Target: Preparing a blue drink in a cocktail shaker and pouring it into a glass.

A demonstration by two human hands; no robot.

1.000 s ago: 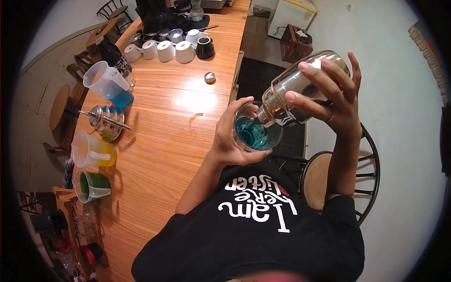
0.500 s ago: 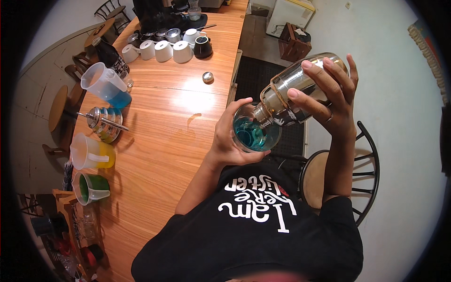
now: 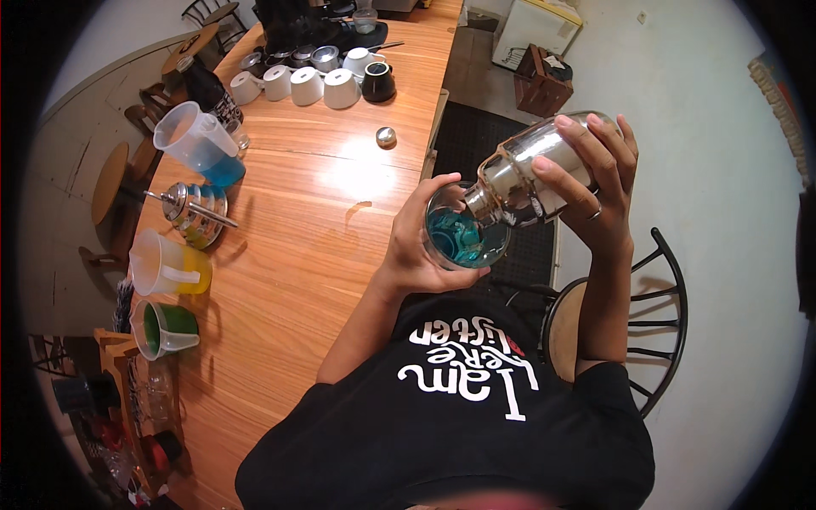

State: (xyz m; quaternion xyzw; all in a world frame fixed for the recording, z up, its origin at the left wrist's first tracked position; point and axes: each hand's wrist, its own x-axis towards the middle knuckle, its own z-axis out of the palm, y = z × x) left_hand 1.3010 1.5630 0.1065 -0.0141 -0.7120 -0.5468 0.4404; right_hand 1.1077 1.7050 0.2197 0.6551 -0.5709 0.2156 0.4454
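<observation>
My left hand (image 3: 416,242) is wrapped round a clear drinking glass (image 3: 495,251) that holds blue-green liquid. Above its rim, my right hand (image 3: 602,183) grips a shiny metal cocktail shaker (image 3: 544,157), tilted so that its narrow mouth points down into the glass. The shaker's mouth is at or just inside the rim; a stream from it is hard to make out. On the wooden table (image 3: 289,280) to the left lies a small round metal cap (image 3: 386,137), apart from both hands.
Along the table's left side stand a jug of blue liquid (image 3: 197,143), a French press (image 3: 194,211), a jug of yellow liquid (image 3: 170,265) and a jug of green liquid (image 3: 164,330). White cups (image 3: 341,88) line the far end. A black-framed chair (image 3: 671,323) is at right.
The shaker has tipped slightly closer to level, its base lower. The glass stays in my left hand almost in place. The table and its things have shifted a little in view.
</observation>
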